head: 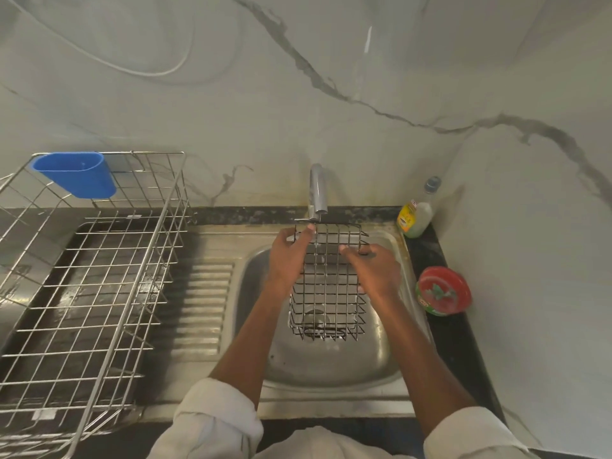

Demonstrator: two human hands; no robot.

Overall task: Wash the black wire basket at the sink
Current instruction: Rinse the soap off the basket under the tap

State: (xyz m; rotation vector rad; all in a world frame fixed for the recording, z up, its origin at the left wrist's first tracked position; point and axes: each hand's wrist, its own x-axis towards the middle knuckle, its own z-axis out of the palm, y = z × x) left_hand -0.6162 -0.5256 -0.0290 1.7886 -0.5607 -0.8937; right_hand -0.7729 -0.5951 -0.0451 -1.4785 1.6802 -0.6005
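Note:
The black wire basket (328,286) hangs tilted over the steel sink (331,362), its upper rim just under the tap (317,190). A thin stream of water falls from the tap onto the basket's top. My left hand (287,260) grips the basket's left side with the thumb on the upper rim. My right hand (374,270) holds the right side, fingers hooked over the wires. White foam clings to the basket's lower wires, and the sink drain shows through them.
A large steel dish rack (99,293) with a blue plastic cup holder (77,173) stands on the left. The ribbed drainboard (198,303) lies between rack and basin. A dish soap bottle (415,217) and a red round tub (443,291) sit on the right counter.

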